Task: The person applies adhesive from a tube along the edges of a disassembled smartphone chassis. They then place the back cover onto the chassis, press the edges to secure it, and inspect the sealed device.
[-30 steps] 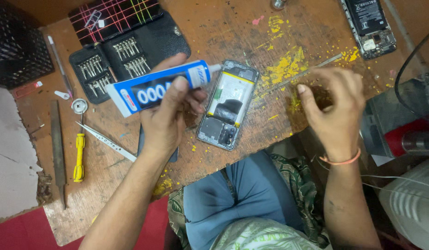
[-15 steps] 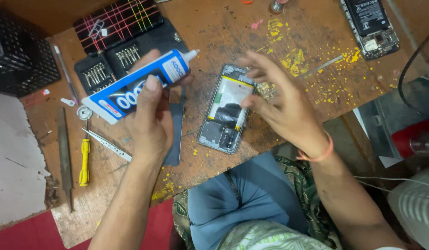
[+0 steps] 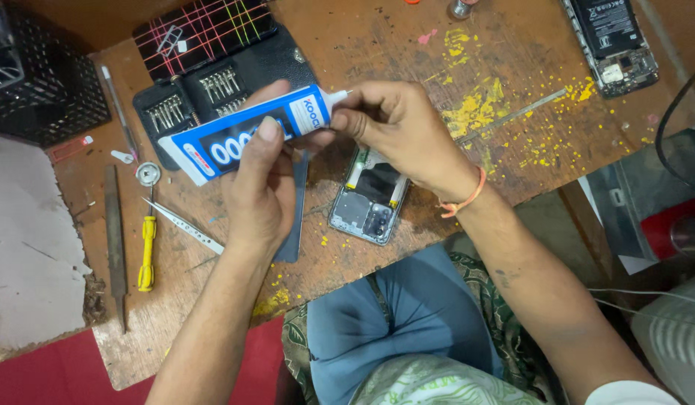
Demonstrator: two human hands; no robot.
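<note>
The left hand (image 3: 261,191) is closed around a soft blue and white glue tube (image 3: 246,135), thumb pressed flat on its printed side, holding it slanted above the worn wooden table (image 3: 377,45). The right hand (image 3: 396,127) pinches the tube's white nozzle end between fingertips, so the tip itself is hidden and it is hard to tell whether a cap is on. An orange band circles the right wrist.

Under the hands lies an opened phone (image 3: 368,199), its back off, showing a grey metal frame, a dark shiny battery area and a camera block at the near corner; the right hand covers its top edge. A dark flat strip beside it is mostly hidden by the left palm.

Behind the tube sits a black case of screwdriver bits (image 3: 212,82), its lid crossed with red and yellow lines. To the left lie metal tweezers (image 3: 184,225), a yellow-handled screwdriver (image 3: 146,251) and a long grey file (image 3: 115,240). A second opened phone (image 3: 612,41) is cut off at the top right. Yellow flecks speckle the rough wood
</note>
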